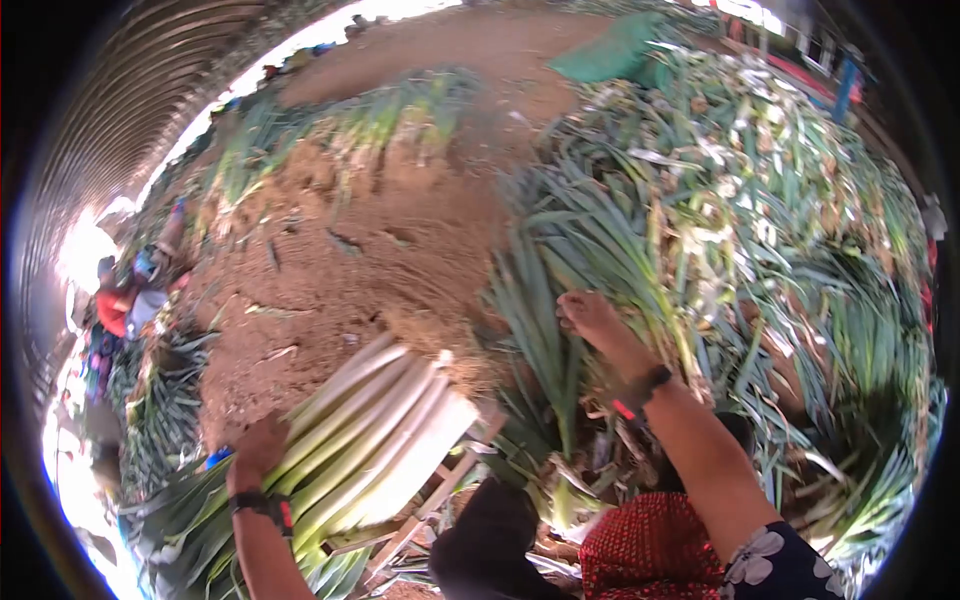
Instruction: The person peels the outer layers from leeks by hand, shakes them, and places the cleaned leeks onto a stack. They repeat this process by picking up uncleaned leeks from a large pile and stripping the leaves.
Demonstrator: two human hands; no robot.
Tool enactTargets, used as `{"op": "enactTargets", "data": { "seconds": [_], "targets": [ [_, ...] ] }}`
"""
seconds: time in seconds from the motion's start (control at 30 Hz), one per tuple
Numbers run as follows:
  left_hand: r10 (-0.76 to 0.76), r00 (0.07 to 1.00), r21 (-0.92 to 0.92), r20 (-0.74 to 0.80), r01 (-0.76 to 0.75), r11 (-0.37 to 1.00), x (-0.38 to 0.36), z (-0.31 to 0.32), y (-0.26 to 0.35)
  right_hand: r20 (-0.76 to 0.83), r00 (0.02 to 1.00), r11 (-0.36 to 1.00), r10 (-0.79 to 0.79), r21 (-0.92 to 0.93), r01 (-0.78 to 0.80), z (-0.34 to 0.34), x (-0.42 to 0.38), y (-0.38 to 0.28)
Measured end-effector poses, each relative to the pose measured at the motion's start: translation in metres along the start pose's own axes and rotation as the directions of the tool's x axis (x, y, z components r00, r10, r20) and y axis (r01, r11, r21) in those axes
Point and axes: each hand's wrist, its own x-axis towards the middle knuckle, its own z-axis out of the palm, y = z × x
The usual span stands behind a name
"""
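Observation:
My left hand (258,450) rests on a bundle of trimmed leeks (370,435), pale white stalks with green tops, lying across a wooden frame (440,495). It presses on the green part of the bundle. My right hand (592,320) reaches out into a big heap of untrimmed leeks (700,220) and closes on their long green leaves. Both wrists wear dark bands.
Bare brown earth (380,230) lies ahead, with another row of leeks (360,120) beyond it. A green sheet (610,55) lies at the far edge. People in coloured clothes (125,300) work at the left among more leeks. My knees show below.

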Motion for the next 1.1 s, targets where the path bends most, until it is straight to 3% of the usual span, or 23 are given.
{"op": "enactTargets", "data": {
  "seconds": [0.07, 0.1, 0.17, 0.23, 0.27, 0.33, 0.37, 0.4, 0.47, 0.5, 0.57, 0.6, 0.63, 0.67, 0.8, 0.83, 0.87, 0.93, 0.97, 1.0, 1.03, 1.07, 1.1],
  "targets": [
    [0.024, 0.999, 0.007, -0.043, -0.024, 1.0, 0.004, 0.005, -0.007, -0.259, 0.965, 0.823, -0.045, -0.557, -0.111, -0.015, -0.017, 0.066],
    [0.0, 0.994, 0.009, -0.107, 0.001, 1.0, 0.005, 0.006, -0.007, -0.198, 0.962, 0.851, 0.19, -0.455, -0.262, -0.026, -0.042, 0.057],
    [0.014, 0.989, -0.013, -0.146, -0.016, 1.0, 0.003, 0.002, 0.004, -0.044, 0.998, 0.586, -0.038, -0.81, -0.014, -0.042, -0.083, 0.189],
    [0.019, 0.982, -0.033, -0.186, -0.026, 0.999, 0.0, -0.002, 0.014, -0.361, 0.88, 0.438, 0.308, -0.768, -0.468, -0.028, -0.129, 0.152],
    [0.056, 0.974, -0.002, -0.221, -0.058, 0.998, -0.001, -0.002, 0.021, -0.363, 0.876, 0.439, 0.317, -0.763, -0.475, -0.022, -0.147, 0.165],
    [0.101, 0.963, 0.038, -0.25, -0.095, 0.995, -0.001, -0.002, 0.038, -0.264, 0.955, 0.197, -0.137, -0.952, -0.235, -0.015, -0.174, 0.203],
    [0.172, 0.947, -0.005, -0.27, -0.18, 0.984, -0.001, -0.002, 0.047, -0.214, 0.951, 0.146, -0.222, -0.972, -0.184, -0.016, -0.18, 0.169],
    [0.241, 0.925, -0.046, -0.294, -0.265, 0.963, -0.002, -0.002, 0.057, -0.223, 0.951, 0.152, -0.214, -0.969, -0.194, -0.022, -0.174, 0.165],
    [0.311, 0.9, -0.002, -0.305, -0.327, 0.945, -0.013, -0.011, 0.097, -0.281, 0.924, 0.263, 0.258, -0.9, -0.347, -0.027, -0.163, 0.17],
    [0.371, 0.873, 0.031, -0.316, -0.382, 0.924, -0.019, -0.014, 0.12, -0.282, 0.923, 0.268, 0.26, -0.898, -0.349, -0.029, -0.167, 0.181],
    [0.404, 0.864, 0.059, -0.302, -0.406, 0.912, -0.027, -0.018, 0.165, -0.052, 0.993, 0.227, 0.11, -0.971, -0.077, -0.032, -0.179, 0.208],
    [0.437, 0.852, 0.083, -0.287, -0.433, 0.898, -0.031, -0.02, 0.187, -0.051, 0.993, 0.232, 0.109, -0.97, -0.075, -0.031, -0.177, 0.189],
    [0.474, 0.844, 0.055, -0.25, -0.476, 0.878, -0.035, -0.02, 0.21, -0.101, 0.941, 0.658, 0.323, -0.691, -0.3, -0.03, -0.171, 0.147],
    [0.51, 0.832, 0.025, -0.216, -0.518, 0.855, -0.038, -0.018, 0.232, -0.026, 0.856, 0.835, 0.517, -0.207, -0.51, -0.028, -0.161, 0.117],
    [0.613, 0.787, -0.248, 0.079, -0.58, 0.776, -0.037, 0.01, 0.323, 0.045, 0.96, 0.954, 0.276, -0.131, -0.268, -0.024, -0.119, 0.093],
    [0.62, 0.774, -0.348, 0.127, -0.551, 0.759, -0.029, 0.03, 0.341, 0.244, 0.964, 0.851, 0.106, -0.524, 0.038, -0.03, -0.105, 0.071],
    [0.631, 0.756, -0.446, 0.173, -0.511, 0.735, -0.015, 0.054, 0.359, 0.476, 0.879, 0.545, 0.04, -0.747, 0.38, -0.036, -0.1, 0.051],
    [0.656, 0.746, -0.419, 0.116, -0.562, 0.713, 0.004, 0.102, 0.391, 0.444, 0.896, 0.585, -0.021, -0.722, 0.371, -0.043, -0.115, 0.023],
    [0.661, 0.743, -0.422, 0.111, -0.567, 0.708, -0.002, 0.118, 0.405, 0.45, 0.89, 0.774, 0.072, -0.588, 0.235, -0.043, -0.128, 0.017],
    [0.534, 0.819, -0.723, 0.211, -0.237, 0.649, -0.011, 0.134, 0.417, 0.477, 0.865, 0.904, 0.159, -0.422, 0.067, -0.043, -0.142, 0.009],
    [0.428, 0.83, -0.877, 0.357, 0.141, 0.459, -0.018, 0.151, 0.427, 0.469, 0.835, 0.912, 0.287, -0.4, -0.089, -0.045, -0.166, -0.025],
    [0.43, 0.829, -0.878, 0.358, 0.141, 0.458, -0.015, 0.176, 0.432, 0.466, 0.785, 0.895, 0.409, -0.374, -0.244, -0.046, -0.191, -0.059],
    [0.501, 0.775, -0.917, 0.385, 0.262, 0.299, -0.009, 0.206, 0.434, 0.486, 0.736, 0.872, 0.471, -0.383, -0.305, -0.042, -0.214, -0.058]
  ]
}}
